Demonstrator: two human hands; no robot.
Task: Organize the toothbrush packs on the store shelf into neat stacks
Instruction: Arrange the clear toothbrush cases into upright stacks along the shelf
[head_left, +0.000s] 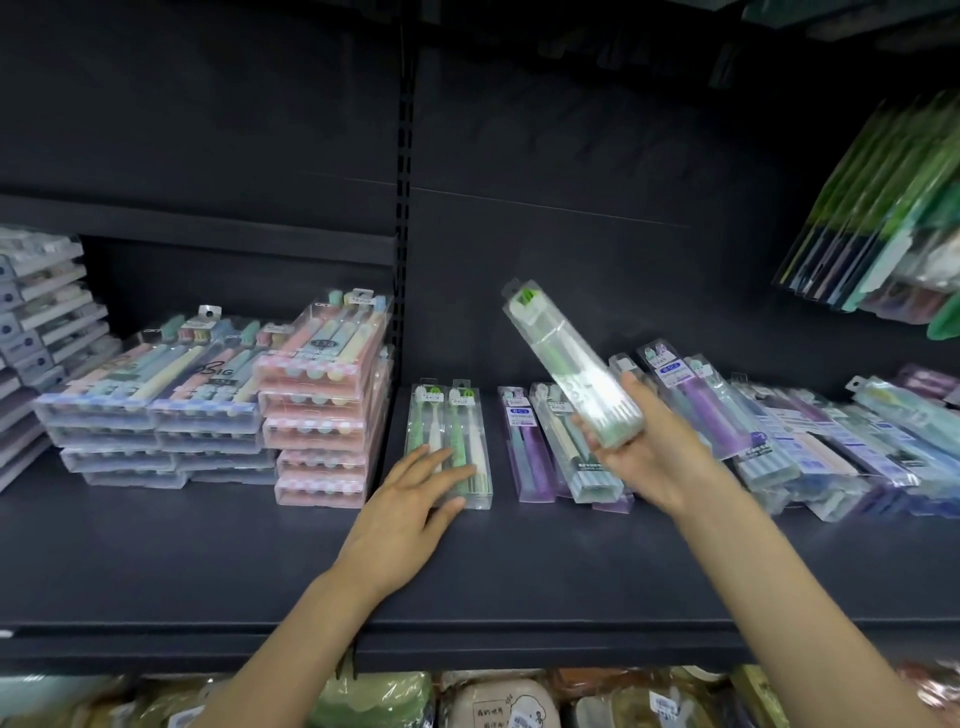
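Dark shelf (208, 561) carries tidy pastel stacks (218, 410) at left and a messy row of purple packs (779, 436) at right. Between them lies the green stack (449, 441), flat, just beside the pink pile. Left hand (410, 509) rests on it, fingers straight, steadying. Right hand (631, 457) grips a green pack (569, 369), lifted and tilted above the purple row. Step: gathering greens. Next likely needs levelling the pack and laying it squarely on the green stack.

Hanging packs (883, 218) blurred and cropped at the right edge.
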